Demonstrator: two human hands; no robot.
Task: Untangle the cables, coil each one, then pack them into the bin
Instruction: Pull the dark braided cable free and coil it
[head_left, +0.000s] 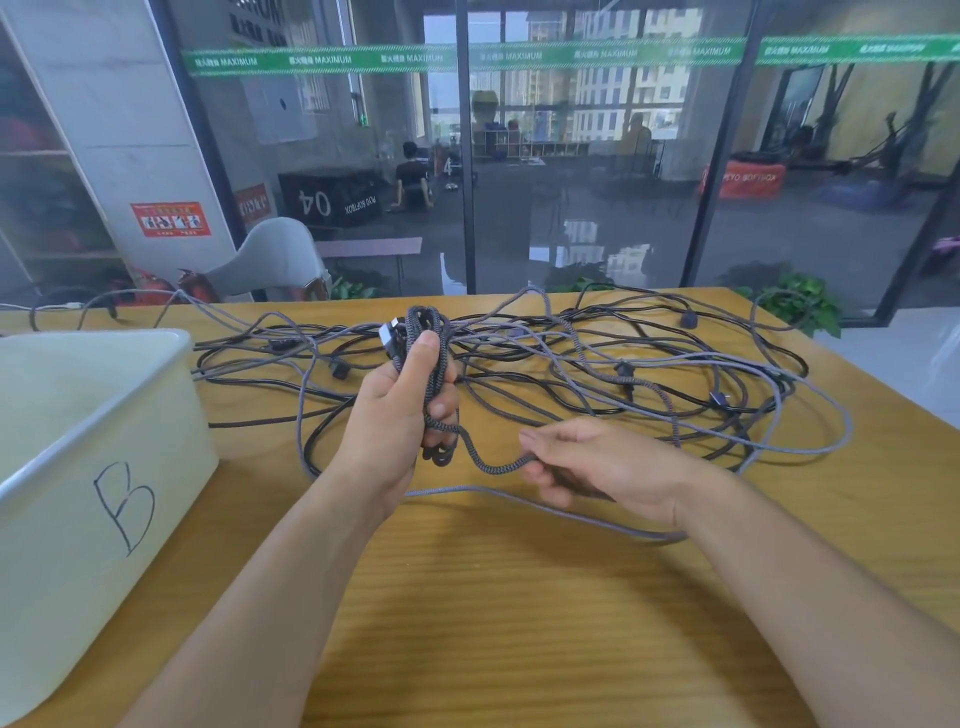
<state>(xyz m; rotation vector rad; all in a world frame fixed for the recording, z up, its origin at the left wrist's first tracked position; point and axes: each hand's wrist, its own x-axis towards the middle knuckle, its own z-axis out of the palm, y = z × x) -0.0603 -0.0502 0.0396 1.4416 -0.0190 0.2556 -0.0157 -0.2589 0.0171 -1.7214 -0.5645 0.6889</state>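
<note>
Coil (434, 358) gripped in left hand (395, 410), its strand (498, 466) pinched by right hand (597, 467), bin (104, 415) cut off.

White bin (78, 467) at the desk's left edge: handwritten black "B" (124, 506) on its side wall. Green strip (467, 56) across the glass wall: "MAXIMUM" repeated, small characters before it unreadable. Black box (332, 200) behind the glass: "04" mirrored, plus small mirrored lettering, roughly "PLYO SOFTBOX". Orange box (745, 179) far right, similar mirrored lettering. Red sign (171, 219) on the white pillar: too small to read.
</note>
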